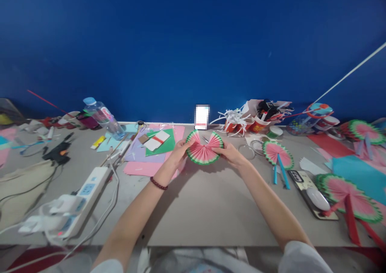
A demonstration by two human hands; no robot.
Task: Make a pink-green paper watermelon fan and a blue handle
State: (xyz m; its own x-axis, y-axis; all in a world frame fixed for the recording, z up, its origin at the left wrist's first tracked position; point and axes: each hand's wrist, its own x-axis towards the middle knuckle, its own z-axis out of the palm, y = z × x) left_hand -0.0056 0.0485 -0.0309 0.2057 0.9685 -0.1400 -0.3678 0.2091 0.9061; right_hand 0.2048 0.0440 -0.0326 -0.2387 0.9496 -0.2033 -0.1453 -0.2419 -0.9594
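A pleated paper fan (204, 154), pink with a green and white edge, is spread most of the way round, with a gap at its top. My left hand (181, 151) is closed on its left end, and my right hand (230, 152) grips the right end. Both hold it up over the grey table (193, 212). Behind the fan, a phone (202, 117) with a lit screen leans against the blue wall. To the right lie similar finished-looking fans, one with blue sticks (278, 154) and another with red sticks (350, 196).
On the left are a power strip (90, 192) with cables, a glue gun (60, 152), a plastic bottle (105, 118) and coloured paper sheets (144, 166). Paper cups (259, 124) with scraps stand at the back right. A phone (301, 184) with a mouse (317, 198) on it lies on the right.
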